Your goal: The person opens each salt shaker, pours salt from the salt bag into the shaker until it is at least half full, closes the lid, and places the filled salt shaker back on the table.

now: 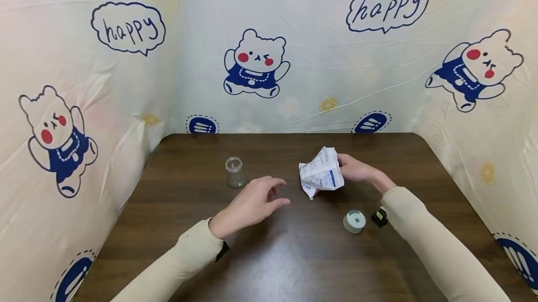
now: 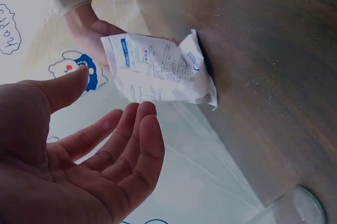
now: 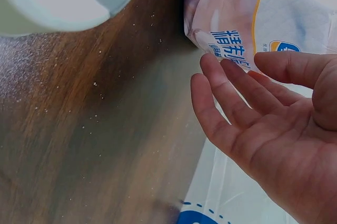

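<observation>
A soft white packet (image 1: pixel 321 173) with blue print, seemingly a bag of salt, stands at the right of the table. My right hand (image 1: pixel 359 169) is beside its right side, partly hidden by it in the head view. In the right wrist view, that hand's fingers (image 3: pixel 231 98) are loosely extended next to the packet (image 3: pixel 284 16), not wrapped round it; contact is hard to tell. My left hand (image 1: pixel 254 204) hovers over the middle of the table, fingers relaxed and holding nothing. Behind it stands a lidless clear glass jar (image 1: pixel 235 178).
A small round pale tub or lid (image 1: pixel 354 221) sits near my right forearm; which it is I cannot tell. White grains (image 3: pixel 95 83) are scattered on the brown wooden table (image 1: pixel 269 264). Printed curtains (image 1: pixel 311 73) hang along the table's back and sides.
</observation>
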A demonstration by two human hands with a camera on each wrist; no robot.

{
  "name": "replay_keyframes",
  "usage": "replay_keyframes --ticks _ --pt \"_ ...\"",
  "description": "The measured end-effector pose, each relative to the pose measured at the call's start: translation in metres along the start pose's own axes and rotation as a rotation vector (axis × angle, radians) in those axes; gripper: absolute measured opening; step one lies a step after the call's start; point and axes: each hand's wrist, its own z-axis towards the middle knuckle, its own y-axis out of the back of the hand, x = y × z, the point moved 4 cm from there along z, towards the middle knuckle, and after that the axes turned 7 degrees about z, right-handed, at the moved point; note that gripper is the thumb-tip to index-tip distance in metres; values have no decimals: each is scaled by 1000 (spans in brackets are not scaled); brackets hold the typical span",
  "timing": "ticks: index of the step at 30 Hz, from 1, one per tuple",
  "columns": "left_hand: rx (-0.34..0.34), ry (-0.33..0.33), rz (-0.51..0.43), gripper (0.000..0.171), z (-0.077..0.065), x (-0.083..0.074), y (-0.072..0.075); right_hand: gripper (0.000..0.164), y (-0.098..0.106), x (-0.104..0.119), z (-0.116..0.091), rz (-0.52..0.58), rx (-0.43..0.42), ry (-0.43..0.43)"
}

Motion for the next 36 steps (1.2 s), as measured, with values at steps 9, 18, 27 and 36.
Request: replay_keyframes --ticks 9,18,27,36 --pt "11 -64 82 46 8 -11 -1 48 -4 4 4 -37 11 0" --pt "-28 -168 238 48 30 -21 -4 46 -9 12 9 -55 12 28" --pt "-44 -242 291 45 58 -32 -6 44 -12 16 10 -38 12 26" --pt "-4 -304 372 50 90 -29 -15 42 -17 17 11 -8 11 34"
